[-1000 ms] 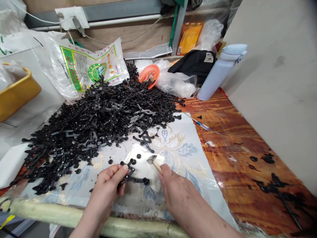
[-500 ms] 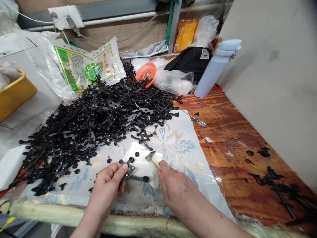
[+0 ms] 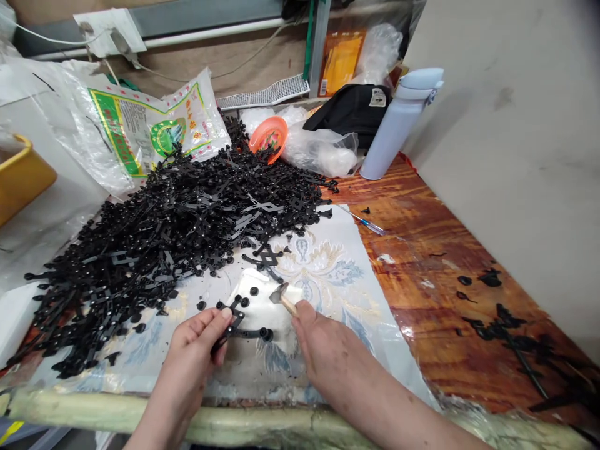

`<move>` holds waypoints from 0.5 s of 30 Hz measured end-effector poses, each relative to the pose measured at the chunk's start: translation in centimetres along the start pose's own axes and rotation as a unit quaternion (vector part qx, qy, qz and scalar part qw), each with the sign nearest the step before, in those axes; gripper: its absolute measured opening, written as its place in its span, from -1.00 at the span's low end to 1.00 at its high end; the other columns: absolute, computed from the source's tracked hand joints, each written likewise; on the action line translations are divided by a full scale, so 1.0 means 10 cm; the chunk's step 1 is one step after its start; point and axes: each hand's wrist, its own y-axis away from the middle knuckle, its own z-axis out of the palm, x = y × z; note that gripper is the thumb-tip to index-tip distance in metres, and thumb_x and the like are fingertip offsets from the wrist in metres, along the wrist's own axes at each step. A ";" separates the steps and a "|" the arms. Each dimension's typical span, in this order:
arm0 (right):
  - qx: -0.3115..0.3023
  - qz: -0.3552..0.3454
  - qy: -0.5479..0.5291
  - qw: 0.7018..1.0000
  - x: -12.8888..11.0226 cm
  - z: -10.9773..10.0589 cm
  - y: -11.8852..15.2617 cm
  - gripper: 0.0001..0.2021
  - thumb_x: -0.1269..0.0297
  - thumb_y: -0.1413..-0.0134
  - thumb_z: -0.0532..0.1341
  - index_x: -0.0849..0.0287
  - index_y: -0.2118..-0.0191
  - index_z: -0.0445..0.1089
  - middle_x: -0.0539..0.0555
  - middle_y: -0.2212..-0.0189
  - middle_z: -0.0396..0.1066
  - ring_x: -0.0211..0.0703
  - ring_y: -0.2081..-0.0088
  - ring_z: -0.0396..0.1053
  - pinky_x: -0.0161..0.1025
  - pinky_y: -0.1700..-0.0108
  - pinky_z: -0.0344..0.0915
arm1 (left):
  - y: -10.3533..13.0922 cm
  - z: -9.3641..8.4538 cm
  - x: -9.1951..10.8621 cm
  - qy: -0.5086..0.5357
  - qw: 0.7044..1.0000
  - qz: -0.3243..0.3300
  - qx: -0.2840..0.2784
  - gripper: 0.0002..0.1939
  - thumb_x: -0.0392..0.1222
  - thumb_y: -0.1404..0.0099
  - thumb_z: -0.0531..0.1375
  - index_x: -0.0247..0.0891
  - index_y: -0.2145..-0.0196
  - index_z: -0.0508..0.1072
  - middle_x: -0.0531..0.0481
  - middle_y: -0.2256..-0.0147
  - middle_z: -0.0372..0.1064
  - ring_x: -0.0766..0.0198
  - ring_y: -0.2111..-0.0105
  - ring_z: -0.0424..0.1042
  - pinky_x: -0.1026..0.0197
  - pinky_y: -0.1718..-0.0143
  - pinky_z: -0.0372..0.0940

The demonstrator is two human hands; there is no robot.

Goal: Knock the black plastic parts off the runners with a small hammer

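head view: your left hand (image 3: 199, 337) pinches a black linkage (image 3: 238, 319) partly over the white pad (image 3: 267, 309); your right hand (image 3: 323, 340) grips a wooden-handled tool (image 3: 280, 294), apart from it. this piece is probably mid-work; whether the heap (image 3: 187, 212) behind is done or waiting cannot be told.

Blk linked part (image 3: 237, 316), crossed arms w/ round end knobs, pinched in L hand (image 3: 199, 334), one arm pointing R. Wood-handled tool (image 3: 284, 301) in R hand (image 3: 323, 344), metal head fwd-L, apart from part.
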 end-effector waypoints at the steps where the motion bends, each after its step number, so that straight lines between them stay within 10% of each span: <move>1: -0.003 0.001 -0.003 1.000 0.00 0.00 0.00 -0.85 0.48 -0.21 -0.08 0.22 0.26 0.20 0.13 0.54 0.38 -0.18 0.60 0.27 -0.27 0.57 -0.10 | 0.01 0.01 0.00 0.001 1.000 0.001 0.003 -0.68 0.00 -0.01 0.31 -0.27 0.61 0.34 0.21 0.79 0.09 0.52 0.76 -0.07 0.45 0.73 -0.27; 15: 0.021 -0.017 -0.035 0.999 0.04 0.01 0.01 -0.83 0.44 -0.22 -0.12 0.18 0.31 0.16 0.06 0.61 0.33 -0.24 0.65 0.16 -0.27 0.58 -0.15 | -0.04 -0.01 -0.06 -0.039 0.999 0.020 0.000 -0.66 0.02 0.00 0.33 -0.29 0.60 0.36 0.21 0.72 0.10 0.48 0.70 -0.02 0.43 0.64 -0.08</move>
